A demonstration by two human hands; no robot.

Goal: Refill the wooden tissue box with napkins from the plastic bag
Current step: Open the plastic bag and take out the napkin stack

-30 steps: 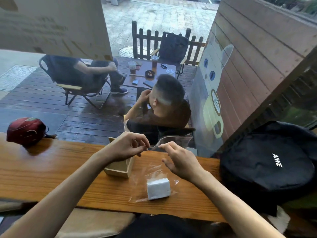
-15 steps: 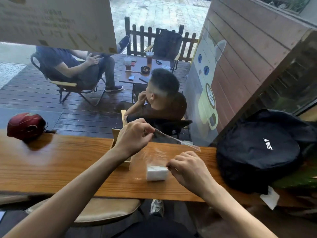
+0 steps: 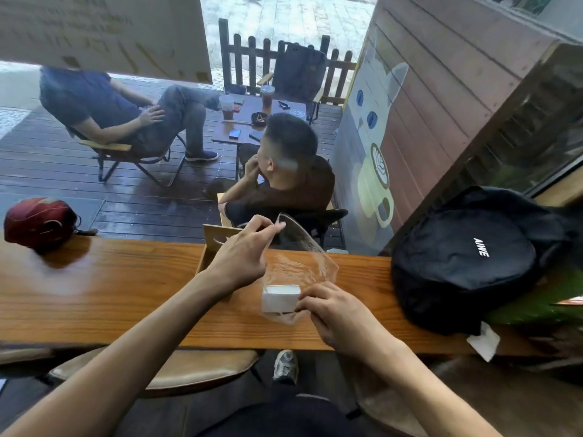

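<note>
While left hand (image 3: 241,257) hides the wooden box (image 3: 212,247), clear bag (image 3: 299,263) blurs.

I see a long glossy wooden counter (image 3: 94,294) running along a window. Outside: dark wet plank deck (image 3: 56,171), brown picket fence (image 3: 252,55), small dark table (image 3: 249,121) with drinks, folding chairs. Slatted brown wall (image 3: 441,74) at right carries a cat mural (image 3: 375,121). Daylight, diffuse.
</note>
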